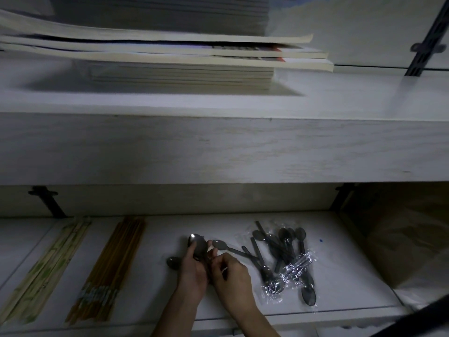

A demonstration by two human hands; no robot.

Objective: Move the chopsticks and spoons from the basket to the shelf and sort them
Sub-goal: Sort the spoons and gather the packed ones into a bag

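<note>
On the white lower shelf [340,276], my left hand [192,271] grips a stack of metal spoons [198,244], bowls pointing away from me. My right hand [230,271] pinches the handles of the same stack from the right. One more metal spoon [173,262] lies just left of my left hand. A dark spoon [220,244] lies loose just beyond my right hand. Further right is a heap of dark spoons in clear plastic wrappers [286,259]. Brown chopsticks [111,268] and pale paper-wrapped chopsticks [46,268] lie in two rows on the left.
A thick white shelf board [218,147] hangs over the lower shelf, with stacked books [170,59] on top. Black shelf brackets [48,203] stand at the back wall. A brown cardboard box [401,239] fills the right end. The scene is dim.
</note>
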